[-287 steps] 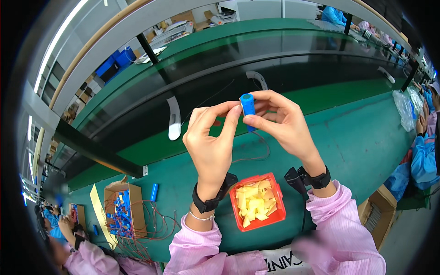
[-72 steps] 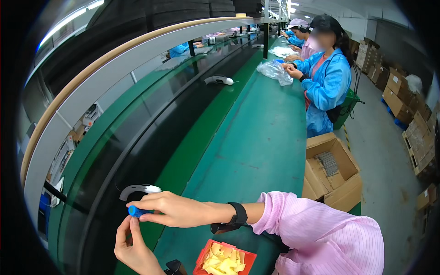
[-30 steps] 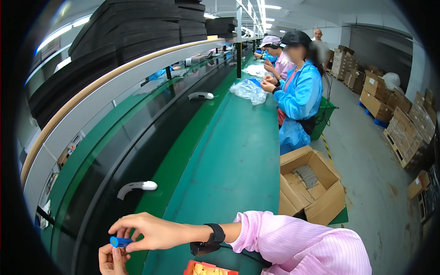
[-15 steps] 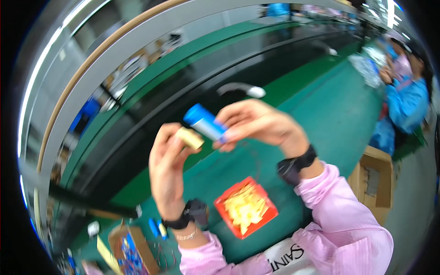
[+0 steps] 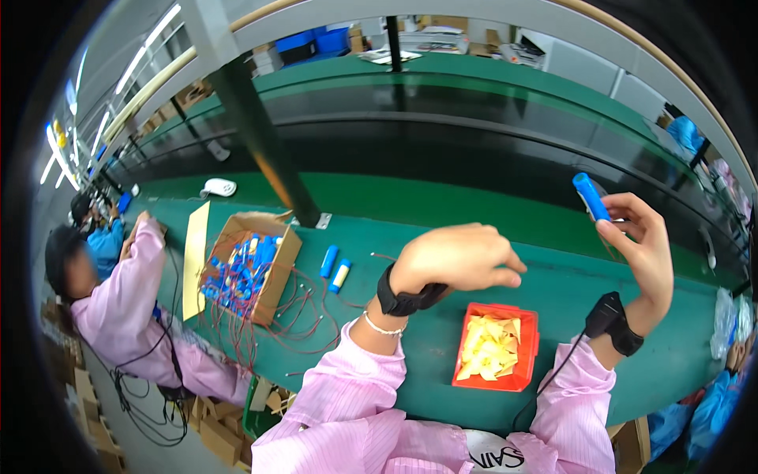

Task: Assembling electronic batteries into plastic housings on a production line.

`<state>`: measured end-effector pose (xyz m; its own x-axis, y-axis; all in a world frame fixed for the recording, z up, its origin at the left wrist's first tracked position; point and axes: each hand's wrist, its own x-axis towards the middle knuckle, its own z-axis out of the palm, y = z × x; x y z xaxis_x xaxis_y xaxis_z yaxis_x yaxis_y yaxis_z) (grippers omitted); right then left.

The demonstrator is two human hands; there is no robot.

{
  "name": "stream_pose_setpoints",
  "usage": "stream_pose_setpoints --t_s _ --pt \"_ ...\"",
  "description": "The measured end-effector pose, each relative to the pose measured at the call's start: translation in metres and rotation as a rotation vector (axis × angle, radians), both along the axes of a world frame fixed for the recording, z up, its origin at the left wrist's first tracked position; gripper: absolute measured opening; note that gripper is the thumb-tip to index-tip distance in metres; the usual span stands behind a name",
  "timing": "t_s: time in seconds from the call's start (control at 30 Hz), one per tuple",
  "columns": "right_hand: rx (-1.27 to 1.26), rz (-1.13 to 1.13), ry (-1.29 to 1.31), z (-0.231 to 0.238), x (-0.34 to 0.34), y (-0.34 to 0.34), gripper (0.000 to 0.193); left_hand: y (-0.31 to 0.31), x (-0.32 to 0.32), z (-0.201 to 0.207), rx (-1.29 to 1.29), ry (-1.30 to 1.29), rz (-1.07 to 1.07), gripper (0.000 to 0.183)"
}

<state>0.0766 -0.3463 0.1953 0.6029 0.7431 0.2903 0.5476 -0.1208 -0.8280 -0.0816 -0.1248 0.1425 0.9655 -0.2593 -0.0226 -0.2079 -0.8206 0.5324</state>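
Up at the right, my right hand [image 5: 643, 245] pinches a blue cylindrical battery [image 5: 591, 196] between thumb and fingers, its free end pointing up and left. A pale strip shows along the battery's side. My left hand [image 5: 458, 257] is over the green table, back up, fingers stretched and apart, with nothing visible in it. Just beyond its fingertips, nearer to me, sits a red tray [image 5: 459, 371] heaped with small pale-yellow pieces [image 5: 491, 347]. Two more batteries lie left of this hand: a blue one [image 5: 329, 261] and one with a yellow patch [image 5: 340, 276].
A cardboard box [image 5: 286, 265] of blue batteries with trailing red wires [image 5: 296, 336] stands at the left, a yellow board [image 5: 196, 257] beside it. A dark post [image 5: 268, 150] rises behind. A person in pink [image 5: 130, 316] works at far left. Plastic bags [image 5: 723, 324] lie at right.
The view has swung left. My hands have parted: the right carries the battery away to the right. The yellow piece formerly in my left hand no longer shows there, and that hand has opened.
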Motion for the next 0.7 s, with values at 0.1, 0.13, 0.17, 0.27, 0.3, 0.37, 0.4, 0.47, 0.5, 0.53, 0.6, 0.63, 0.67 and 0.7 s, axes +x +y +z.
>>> stream_pose_setpoints --t_s 0.1,0.13,0.17,0.27,0.3,0.37,0.4,0.47,0.5,0.53,0.6,0.63,0.67,0.7 --pt "0.016 0.034 -0.047 0.000 0.000 -0.001 0.022 0.016 -0.009 0.004 -0.012 -0.027 0.048 0.041" --pt "0.015 0.041 -0.082 -0.001 0.002 0.000 0.022 0.019 -0.012 0.005 0.001 -0.032 0.086 0.043" --pt "0.003 0.051 -0.110 -0.003 0.001 0.003 0.022 0.019 -0.015 0.009 0.022 -0.016 0.145 0.045" --pt "-0.045 0.071 -0.218 -0.005 -0.004 0.007 0.023 0.021 -0.014 0.006 0.055 -0.084 0.215 0.050" --pt "-0.064 0.076 -0.259 -0.005 -0.007 0.008 0.023 0.022 -0.012 0.003 0.061 -0.125 0.222 0.051" --pt "-0.057 0.065 -0.238 -0.001 -0.017 0.011 0.023 0.024 -0.010 0.007 -0.050 -0.180 0.191 0.052" --pt "-0.054 0.059 -0.228 0.001 -0.021 0.011 0.023 0.024 -0.010 0.009 -0.106 -0.208 0.176 0.053" --pt "-0.017 0.098 -0.256 -0.001 -0.025 0.013 0.023 0.021 -0.015 0.020 -0.223 -0.290 0.174 0.052" --pt "0.002 0.118 -0.270 -0.003 -0.026 0.016 0.022 0.021 -0.016 0.024 -0.278 -0.320 0.164 0.051" --pt "-0.003 0.113 -0.257 -0.003 -0.028 0.017 0.022 0.018 -0.014 0.023 -0.347 -0.355 0.139 0.051" --pt "-0.012 0.104 -0.231 -0.003 -0.031 0.021 0.022 0.017 -0.015 0.023 -0.369 -0.386 0.117 0.045" --pt "-0.006 0.112 -0.240 -0.004 -0.030 0.022 0.022 0.015 -0.014 0.025 -0.341 -0.384 0.103 0.043" --pt "0.000 0.121 -0.250 -0.006 -0.029 0.023 0.022 0.014 -0.013 0.026 -0.313 -0.381 0.090 0.041" --pt "0.007 0.129 -0.259 -0.007 -0.028 0.023 0.022 0.011 -0.012 0.023 -0.321 -0.382 0.086 0.040"
